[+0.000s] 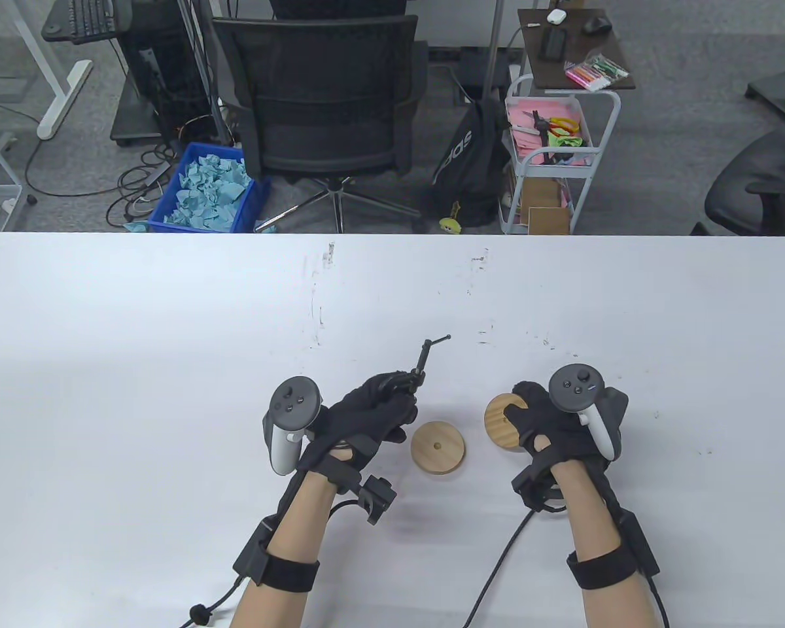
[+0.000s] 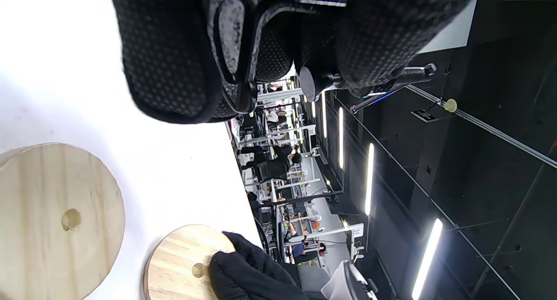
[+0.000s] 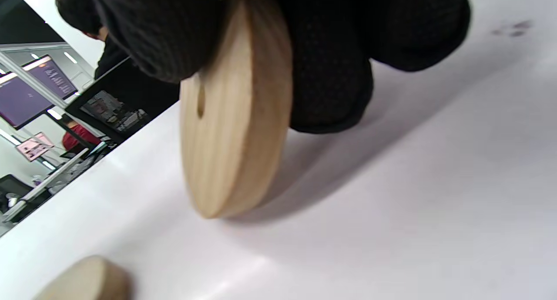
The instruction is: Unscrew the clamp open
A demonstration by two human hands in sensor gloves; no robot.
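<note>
I judge clamp (image 1: 413, 378) already open: L hand (image 1: 366, 418) grips it, screw handle sticking up past fingertips. R hand (image 1: 549, 418) holds freed wooden disc (image 1: 505, 418) on edge; 2nd disc (image 1: 437, 447) flat between hands. Little left.

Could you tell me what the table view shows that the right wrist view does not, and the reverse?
Only the table view shows the left hand holding the clamp, its screw and crossbar handle sticking up and away, plus both trackers. Only the right wrist view shows that the held wooden disc is tilted on edge, its lower rim close to or on the table, with the centre hole visible. Both show the right hand holding that disc and the second wooden disc lying apart on the table.
</note>
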